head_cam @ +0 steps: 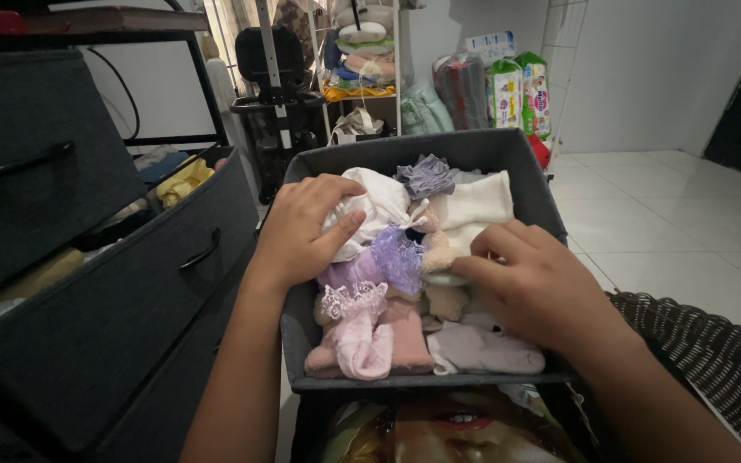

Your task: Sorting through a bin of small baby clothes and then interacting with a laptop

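A dark fabric drawer unit (87,283) is seen at far left, one drawer pulled open. Beside it, a grey fabric bin (473,147) is packed with small folded garments. The left hand (302,230) is laid on the bin's left side, fingers closed around a white bundle (375,206). Lilac lace socks (386,257) lie just under its fingertips. The right hand (535,287) is curled over a cream piece (443,253), pinching it. A dark wicker basket (713,356) is seen at far right.

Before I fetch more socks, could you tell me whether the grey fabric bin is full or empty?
Full: the grey fabric bin is packed edge to edge with small socks.
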